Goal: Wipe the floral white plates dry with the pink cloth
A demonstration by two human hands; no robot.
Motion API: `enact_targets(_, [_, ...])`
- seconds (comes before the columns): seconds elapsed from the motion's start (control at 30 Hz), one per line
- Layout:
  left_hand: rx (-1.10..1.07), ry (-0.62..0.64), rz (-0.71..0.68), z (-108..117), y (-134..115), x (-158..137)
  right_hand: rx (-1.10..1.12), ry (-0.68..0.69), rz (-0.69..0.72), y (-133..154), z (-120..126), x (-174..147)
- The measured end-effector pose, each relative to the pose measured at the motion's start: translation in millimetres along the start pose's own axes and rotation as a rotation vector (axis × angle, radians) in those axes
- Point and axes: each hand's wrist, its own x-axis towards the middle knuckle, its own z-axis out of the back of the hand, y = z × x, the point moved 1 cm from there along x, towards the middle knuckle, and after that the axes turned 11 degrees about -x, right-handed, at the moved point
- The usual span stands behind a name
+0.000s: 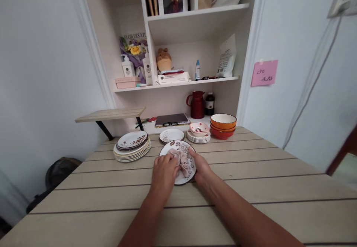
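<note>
A white plate with a dark rim and a brown floral pattern is held tilted just above the table's middle. On its face lies a crumpled pale pink cloth. My right hand grips the plate's right rim, thumb on the upper side and the other fingers hidden beneath. At the plate's left side, my left hand has its fingers curled around the near edge of the cloth, pressing it against the plate.
Stacked plates stand at left, more plates behind centre. Small square bowls top small saucers. Orange and red bowls sit at right. Behind are a red jug, glasses and a raised wooden shelf.
</note>
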Motion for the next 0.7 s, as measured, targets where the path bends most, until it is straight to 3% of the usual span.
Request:
enact_targets(0.23, [0.064,-0.098,0.187,5,16,1,-0.073,-0.001,0.065,-8,-6,-2])
enact_targets(0.4, [0.035,-0.254,0.286,4,29,0,-0.072,-0.011,0.041,-7,-5,-2])
enact_targets(0.57, [-0.236,-0.244,0.030,-4,33,0,-0.027,0.004,0.004,-2,-3,-3])
enact_targets(0.7, [-0.278,-0.176,-0.088,-9,32,0,0.009,0.028,-0.007,0,-1,-1])
